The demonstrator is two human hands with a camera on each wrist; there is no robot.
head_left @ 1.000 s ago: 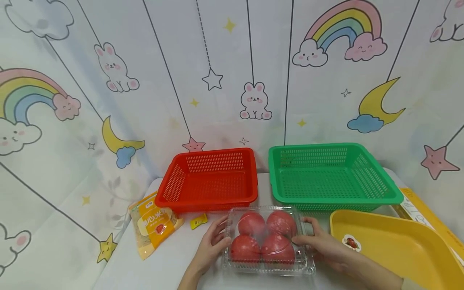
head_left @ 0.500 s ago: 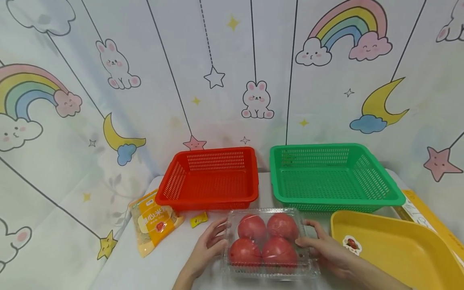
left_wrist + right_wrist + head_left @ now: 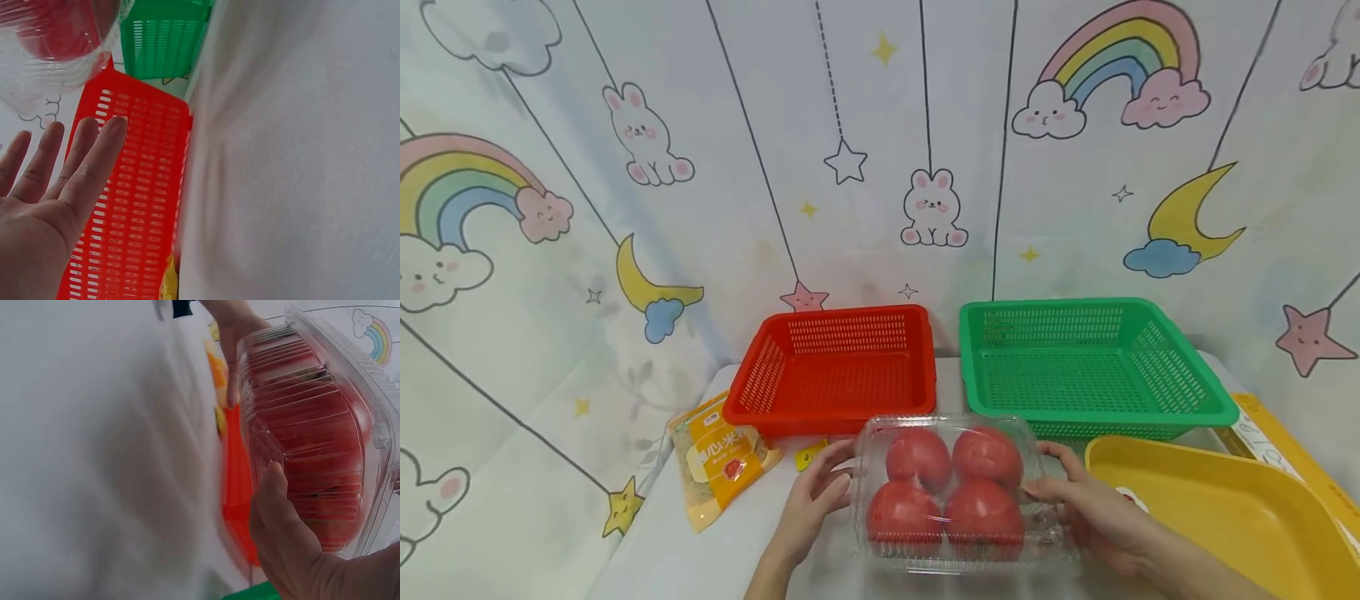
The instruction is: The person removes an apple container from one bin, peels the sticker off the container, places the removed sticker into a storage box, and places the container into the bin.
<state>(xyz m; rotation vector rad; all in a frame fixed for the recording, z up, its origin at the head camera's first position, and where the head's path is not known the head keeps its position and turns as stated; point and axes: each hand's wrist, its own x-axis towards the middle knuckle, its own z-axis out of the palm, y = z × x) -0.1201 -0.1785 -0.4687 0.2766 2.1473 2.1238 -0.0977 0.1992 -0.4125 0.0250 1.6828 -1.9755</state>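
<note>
A clear plastic clamshell box (image 3: 958, 562) holds several round red tomatoes (image 3: 985, 518) and hangs raised above the white table. My right hand (image 3: 1093, 508) grips the box's right side, thumb at its edge; in the right wrist view the fingers (image 3: 275, 494) press against its ribbed wall. At the box's left side is my left hand (image 3: 812, 500), fingertips right at the wall in the head view. The left wrist view shows that hand's fingers (image 3: 94, 169) straight and spread, beneath a corner of the box.
Behind the box stand a red basket (image 3: 842, 422) and a green basket (image 3: 1097, 423). A yellow tray (image 3: 1225, 508) lies at right. An orange food bag (image 3: 722, 458) and a small yellow packet (image 3: 808, 454) lie at left. A patterned curtain (image 3: 737, 208) hangs behind.
The box has risen off the table toward the camera and its view has tilted slightly. Both hands have moved with it; the left hand has shifted a little left.
</note>
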